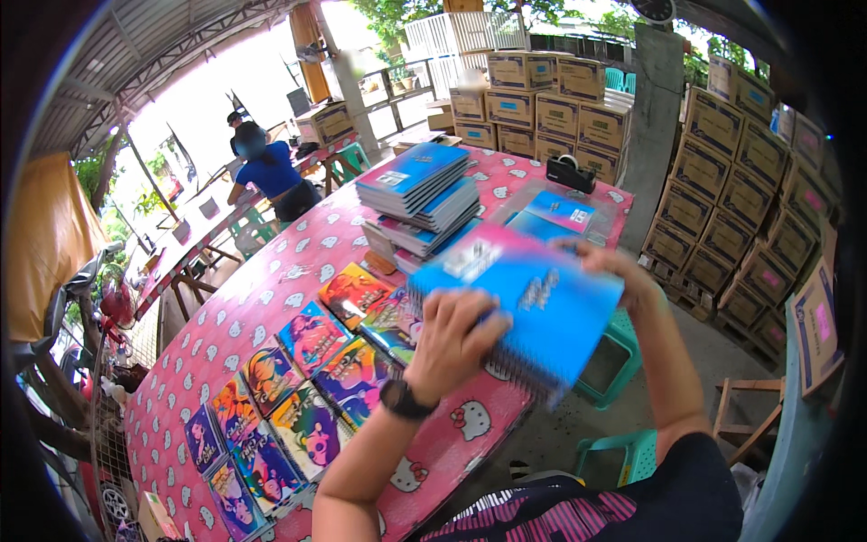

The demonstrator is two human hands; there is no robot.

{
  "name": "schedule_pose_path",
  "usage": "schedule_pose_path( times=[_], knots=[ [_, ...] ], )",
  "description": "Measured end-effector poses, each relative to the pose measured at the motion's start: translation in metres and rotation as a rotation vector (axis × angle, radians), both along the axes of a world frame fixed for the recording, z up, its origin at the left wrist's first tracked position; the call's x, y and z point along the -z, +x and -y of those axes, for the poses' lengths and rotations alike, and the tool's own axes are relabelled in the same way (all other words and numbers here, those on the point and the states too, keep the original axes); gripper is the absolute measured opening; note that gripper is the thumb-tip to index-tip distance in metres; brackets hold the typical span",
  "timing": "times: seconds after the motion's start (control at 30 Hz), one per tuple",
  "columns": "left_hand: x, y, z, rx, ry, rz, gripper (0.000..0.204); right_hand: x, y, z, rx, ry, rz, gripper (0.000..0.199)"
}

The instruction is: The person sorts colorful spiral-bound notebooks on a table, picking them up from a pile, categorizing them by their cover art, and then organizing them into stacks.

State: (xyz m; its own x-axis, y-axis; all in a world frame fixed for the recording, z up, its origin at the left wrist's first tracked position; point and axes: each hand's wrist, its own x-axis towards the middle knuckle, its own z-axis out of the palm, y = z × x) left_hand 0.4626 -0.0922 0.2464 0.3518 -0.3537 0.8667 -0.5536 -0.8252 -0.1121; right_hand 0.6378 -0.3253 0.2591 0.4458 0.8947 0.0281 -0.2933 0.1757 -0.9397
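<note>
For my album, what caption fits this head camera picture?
Both hands, left hand and right hand, grip a blue spiral-bound notebook stack above a pink cartoon-print tablecloth.

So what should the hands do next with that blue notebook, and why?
Probably lower the notebook onto the table. Both the left hand and right hand hold it tilted in the air past the table edge, with the stack just behind.

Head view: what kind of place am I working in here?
Probably an open-sided packing or stock area for stationery, under a metal roof. Stacked cardboard cartons line the side, piles of spiral notebooks cover the long pink table, and both hands grip a blue notebook.
</note>
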Motion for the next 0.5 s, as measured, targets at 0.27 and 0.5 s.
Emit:
schedule_pose_path(
  times=[0.27, 0.5],
  knots=[
    [0.023, 0.15, 0.0, -0.037, -0.056, -0.475, 0.069, 0.011, 0.187, -0.012, 0.021, -0.505, 0.845, 0.059],
    [0.037, 0.149, 0.006, -0.191, -0.132, -0.509, 0.084, 0.032, 0.199, -0.01, 0.371, -0.622, 1.209, 0.051]
  ],
)
